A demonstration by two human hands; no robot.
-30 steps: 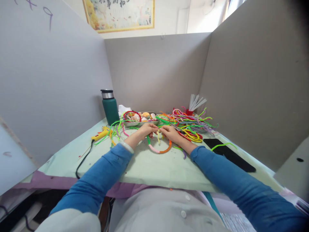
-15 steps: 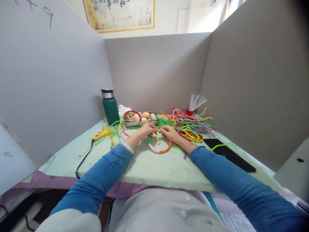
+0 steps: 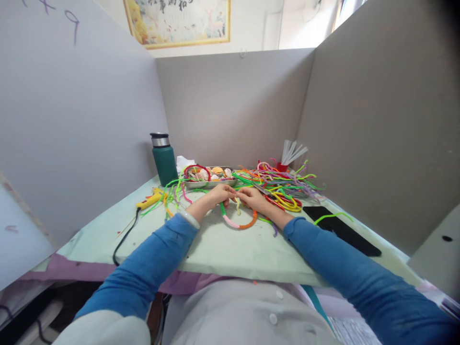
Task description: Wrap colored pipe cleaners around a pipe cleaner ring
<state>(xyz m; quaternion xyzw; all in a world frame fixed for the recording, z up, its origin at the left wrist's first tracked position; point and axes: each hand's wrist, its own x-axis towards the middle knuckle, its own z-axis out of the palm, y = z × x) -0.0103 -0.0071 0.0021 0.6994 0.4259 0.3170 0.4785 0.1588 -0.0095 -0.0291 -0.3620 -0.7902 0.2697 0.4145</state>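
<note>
My left hand and my right hand meet fingertip to fingertip over the table, both pinched closed. Between them a short pale yellow pipe cleaner dangles with a wavy free end. Both hands are at the far side of a ring wrapped in green, pink and orange pipe cleaner; its near half shows, and its far part is hidden behind my fingers. Right of the ring, close to my right wrist, lies a green and purple pipe cleaner piece.
A metal tray of shells stands behind my hands, with a tangle of pipe cleaners to its right. On the left are a green bottle and a corded yellow glue gun. A black phone-like slab lies right. Grey partitions enclose the table.
The yellow pipe cleaner's hanging end has swung slightly right and curled. The ring has shifted a little to the right. Both hands stay pinched together in nearly the same place.
</note>
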